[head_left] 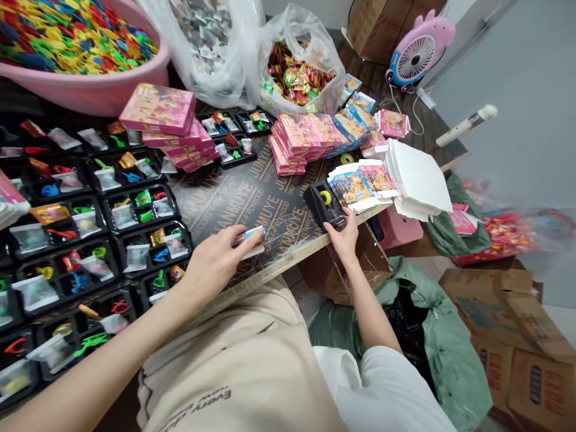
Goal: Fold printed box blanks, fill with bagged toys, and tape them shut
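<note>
One small box (254,251), blue-printed with a white edge, is clamped in the left hand (219,255), thumb across its top. Rightward, the right hand (344,236) touches the near end of a black tape dispenser (317,207); whether it grips, I cannot tell.

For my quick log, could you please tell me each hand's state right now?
Left hand: closed, holding a small printed box.
Right hand: at the near end of the black tape dispenser; whether it grips anything cannot be told.
</note>
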`<state>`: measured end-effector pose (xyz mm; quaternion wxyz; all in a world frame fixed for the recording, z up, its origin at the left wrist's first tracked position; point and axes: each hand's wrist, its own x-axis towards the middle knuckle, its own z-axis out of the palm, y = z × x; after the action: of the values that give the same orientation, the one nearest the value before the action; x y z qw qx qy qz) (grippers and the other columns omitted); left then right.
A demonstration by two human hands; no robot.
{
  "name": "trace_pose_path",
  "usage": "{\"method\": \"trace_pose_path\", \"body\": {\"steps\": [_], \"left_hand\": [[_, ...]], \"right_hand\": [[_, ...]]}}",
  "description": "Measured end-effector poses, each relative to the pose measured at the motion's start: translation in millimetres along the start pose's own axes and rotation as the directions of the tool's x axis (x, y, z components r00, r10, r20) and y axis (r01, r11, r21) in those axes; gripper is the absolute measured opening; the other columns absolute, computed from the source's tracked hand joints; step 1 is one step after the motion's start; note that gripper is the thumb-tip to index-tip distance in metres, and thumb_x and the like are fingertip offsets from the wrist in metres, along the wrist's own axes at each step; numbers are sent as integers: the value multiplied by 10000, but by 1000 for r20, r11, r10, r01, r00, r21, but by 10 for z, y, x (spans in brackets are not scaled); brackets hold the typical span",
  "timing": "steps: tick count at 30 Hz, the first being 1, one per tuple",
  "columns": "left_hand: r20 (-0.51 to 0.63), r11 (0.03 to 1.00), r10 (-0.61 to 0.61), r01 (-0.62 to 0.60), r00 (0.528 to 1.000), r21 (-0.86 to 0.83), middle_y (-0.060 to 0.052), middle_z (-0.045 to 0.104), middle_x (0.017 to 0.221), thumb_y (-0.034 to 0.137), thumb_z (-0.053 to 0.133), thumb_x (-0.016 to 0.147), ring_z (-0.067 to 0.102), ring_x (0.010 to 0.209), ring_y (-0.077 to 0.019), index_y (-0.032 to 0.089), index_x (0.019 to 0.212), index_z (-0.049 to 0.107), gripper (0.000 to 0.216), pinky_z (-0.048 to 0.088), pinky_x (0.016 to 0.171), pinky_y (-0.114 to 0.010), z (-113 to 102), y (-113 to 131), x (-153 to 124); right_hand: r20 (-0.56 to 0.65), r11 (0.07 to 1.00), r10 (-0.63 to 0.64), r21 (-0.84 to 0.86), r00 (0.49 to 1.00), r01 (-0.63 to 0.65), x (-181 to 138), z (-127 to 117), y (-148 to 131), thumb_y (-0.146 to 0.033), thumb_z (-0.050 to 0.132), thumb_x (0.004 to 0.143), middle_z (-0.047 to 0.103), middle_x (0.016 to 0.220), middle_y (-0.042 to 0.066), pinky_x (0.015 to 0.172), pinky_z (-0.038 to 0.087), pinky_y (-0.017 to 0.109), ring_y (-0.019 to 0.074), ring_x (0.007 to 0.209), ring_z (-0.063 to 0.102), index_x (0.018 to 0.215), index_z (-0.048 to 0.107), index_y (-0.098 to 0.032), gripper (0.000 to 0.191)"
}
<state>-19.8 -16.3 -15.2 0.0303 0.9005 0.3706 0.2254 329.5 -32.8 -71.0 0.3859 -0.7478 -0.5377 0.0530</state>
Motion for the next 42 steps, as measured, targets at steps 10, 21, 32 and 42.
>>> {"method": "trace_pose_path", "body": {"steps": [10,21,32,42], "left_hand": [[-165,997,54,-63,985,-53,-91,698,1069,6,410,858,637,820,-196,218,1238,649,497,480,687,-299,150,-4,101],[-140,988,-85,65,987,-142,-89,692,1106,46,416,886,620,910,-229,295,1256,666,512,445,727,-348,257,90,61],[-235,982,-74,29,969,-188,-87,673,1005,102,451,957,590,868,-205,187,1270,567,345,448,750,-324,290,119,74],[-197,960,-9,-47,980,-275,-100,653,1110,72,395,961,582,991,-207,189,1250,487,326,439,819,-344,250,56,25]], "right_hand": [[296,979,-89,200,951,30,-13,-123,-272,-410,650,844,657,1031,91,1007,458,436,256,1074,632,797,717,-217,210],[96,883,267,375,959,-283,-332,-99,-242,-374,673,741,655,993,89,817,485,367,240,976,620,664,656,-197,193],[210,628,383,655,900,-420,-569,-84,-750,-365,719,763,552,628,-33,562,349,247,96,567,440,872,753,-191,208],[897,70,-93,439,432,-896,-529,244,-1554,-230,628,735,474,414,-80,381,154,212,40,347,189,980,768,-149,294]]}}
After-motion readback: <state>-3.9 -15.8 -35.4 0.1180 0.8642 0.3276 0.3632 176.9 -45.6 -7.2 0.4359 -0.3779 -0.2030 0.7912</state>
